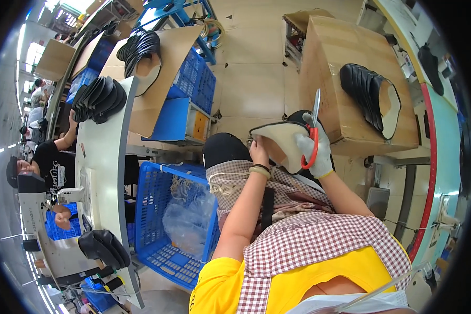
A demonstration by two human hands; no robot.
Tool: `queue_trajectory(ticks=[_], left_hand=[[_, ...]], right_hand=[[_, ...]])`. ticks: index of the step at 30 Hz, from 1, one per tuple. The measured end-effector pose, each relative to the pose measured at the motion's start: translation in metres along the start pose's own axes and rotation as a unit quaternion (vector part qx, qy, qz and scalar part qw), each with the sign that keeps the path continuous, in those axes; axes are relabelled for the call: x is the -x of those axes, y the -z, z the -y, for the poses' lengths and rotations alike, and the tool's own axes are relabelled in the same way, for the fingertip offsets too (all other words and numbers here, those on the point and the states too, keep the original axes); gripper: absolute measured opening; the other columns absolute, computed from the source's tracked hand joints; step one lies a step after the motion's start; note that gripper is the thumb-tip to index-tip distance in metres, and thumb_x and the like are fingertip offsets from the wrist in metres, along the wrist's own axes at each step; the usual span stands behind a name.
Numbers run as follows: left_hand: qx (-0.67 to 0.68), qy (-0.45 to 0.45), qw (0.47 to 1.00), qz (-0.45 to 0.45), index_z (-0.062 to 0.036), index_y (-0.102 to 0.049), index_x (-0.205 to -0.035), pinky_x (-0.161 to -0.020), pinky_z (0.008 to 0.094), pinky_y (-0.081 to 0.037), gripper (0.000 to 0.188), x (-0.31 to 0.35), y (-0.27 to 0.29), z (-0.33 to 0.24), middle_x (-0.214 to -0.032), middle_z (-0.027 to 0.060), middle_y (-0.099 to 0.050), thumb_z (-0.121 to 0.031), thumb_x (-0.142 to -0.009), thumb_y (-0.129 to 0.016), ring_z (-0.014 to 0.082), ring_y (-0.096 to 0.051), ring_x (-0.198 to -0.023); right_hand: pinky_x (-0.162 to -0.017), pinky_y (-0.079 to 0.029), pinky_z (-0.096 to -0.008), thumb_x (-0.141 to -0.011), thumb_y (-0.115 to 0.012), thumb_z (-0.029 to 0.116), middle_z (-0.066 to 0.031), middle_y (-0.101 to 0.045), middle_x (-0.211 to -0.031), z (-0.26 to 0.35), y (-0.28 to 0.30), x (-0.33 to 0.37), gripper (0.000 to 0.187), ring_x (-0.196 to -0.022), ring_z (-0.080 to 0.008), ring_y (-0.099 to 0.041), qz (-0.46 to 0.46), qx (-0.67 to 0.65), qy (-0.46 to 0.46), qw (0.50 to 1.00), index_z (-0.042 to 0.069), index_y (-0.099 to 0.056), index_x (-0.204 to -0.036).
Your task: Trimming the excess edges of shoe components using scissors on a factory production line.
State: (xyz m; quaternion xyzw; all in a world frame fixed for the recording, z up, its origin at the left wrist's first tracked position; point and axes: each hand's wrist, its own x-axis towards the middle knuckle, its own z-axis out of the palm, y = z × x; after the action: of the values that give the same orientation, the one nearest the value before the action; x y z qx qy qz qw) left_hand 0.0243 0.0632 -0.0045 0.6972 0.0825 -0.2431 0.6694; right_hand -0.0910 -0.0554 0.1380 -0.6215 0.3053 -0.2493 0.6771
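Over my lap I hold a shoe upper (283, 137), its cream lining facing up and its rim black. My bare left hand (259, 151) is closed on its left edge, with bands around the wrist. A white glove with a yellow cuff covers my right hand (320, 150), which grips red-handled scissors (314, 137) at the upper's right edge. The scissor blades point away from me, up and clear of the upper. Whether the gloved fingers also pinch the upper, I cannot tell.
Black shoe uppers (366, 94) lie stacked on a cardboard box (340, 47) at the right. Left of my legs is a blue crate (154, 209) holding clear plastic bags (188, 222). More uppers (99, 99) sit on the white table (107, 172), where another person (52, 162) works at a sewing machine (36, 209).
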Motion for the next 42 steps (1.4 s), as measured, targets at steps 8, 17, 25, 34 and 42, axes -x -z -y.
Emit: queue_trajectory(ticks=[8, 17, 25, 34, 42], left_hand=[[0.176, -0.061, 0.981, 0.057, -0.0001, -0.06, -0.095, -0.074, 0.0313, -0.047, 0.053, 0.041, -0.04, -0.028, -0.089, 0.0033, -0.062, -0.051, -0.094, -0.048, 0.0139, -0.057, -0.08], [0.372, 0.011, 0.911, 0.176, 0.0011, -0.052, -0.12, -0.088, 0.0351, -0.05, 0.058, 0.04, 0.007, -0.074, -0.115, 0.0119, -0.06, -0.05, -0.097, -0.039, 0.0238, -0.061, -0.101], [0.33, 0.223, 0.884, 0.245, -0.0097, -0.043, -0.134, -0.102, 0.049, -0.037, 0.061, 0.047, -0.005, -0.054, -0.131, 0.0089, -0.053, -0.055, -0.093, -0.04, 0.0301, -0.048, -0.122], [0.549, 0.116, 0.728, 0.395, -0.0148, -0.047, -0.064, -0.057, 0.0289, -0.037, 0.057, 0.02, 0.029, -0.057, -0.058, -0.0082, -0.041, -0.061, -0.094, -0.033, 0.0101, -0.038, -0.056], [0.065, -0.183, 0.976, -0.099, -0.0018, -0.053, -0.11, -0.07, 0.0301, -0.046, 0.034, 0.042, 0.011, 0.0, -0.091, 0.0061, -0.058, -0.031, -0.094, -0.057, 0.0161, -0.053, -0.076]], right_hand=[[-0.085, -0.047, -0.0272, -0.073, -0.07, 0.017, -0.0118, -0.063, -0.11, -0.029, 0.05, -0.035, 0.054, -0.094, -0.0189, -0.062, -0.181, 0.128, 0.061, 0.973, 0.002, -0.055, -0.123], [-0.081, -0.048, -0.0317, -0.075, -0.066, 0.024, -0.0153, -0.065, -0.101, -0.017, 0.038, -0.063, 0.05, -0.091, -0.0243, -0.064, -0.166, 0.25, 0.102, 0.949, 0.003, -0.057, -0.12], [-0.084, -0.047, -0.0262, -0.075, -0.066, 0.013, -0.009, -0.064, -0.104, -0.013, 0.009, -0.032, 0.046, -0.09, -0.0142, -0.06, -0.035, 0.131, 0.097, 0.986, 0.003, -0.057, -0.12], [-0.077, -0.049, -0.0411, -0.075, -0.066, 0.03, -0.0171, -0.065, -0.097, -0.009, 0.045, -0.062, 0.047, -0.089, -0.0345, -0.064, -0.146, 0.312, 0.138, 0.929, 0.01, -0.057, -0.117], [-0.086, -0.045, -0.0411, -0.083, -0.058, 0.028, -0.0192, -0.062, -0.107, -0.004, 0.067, -0.082, 0.041, -0.099, -0.0361, -0.059, -0.056, 0.432, 0.077, 0.897, 0.008, -0.055, -0.118]])
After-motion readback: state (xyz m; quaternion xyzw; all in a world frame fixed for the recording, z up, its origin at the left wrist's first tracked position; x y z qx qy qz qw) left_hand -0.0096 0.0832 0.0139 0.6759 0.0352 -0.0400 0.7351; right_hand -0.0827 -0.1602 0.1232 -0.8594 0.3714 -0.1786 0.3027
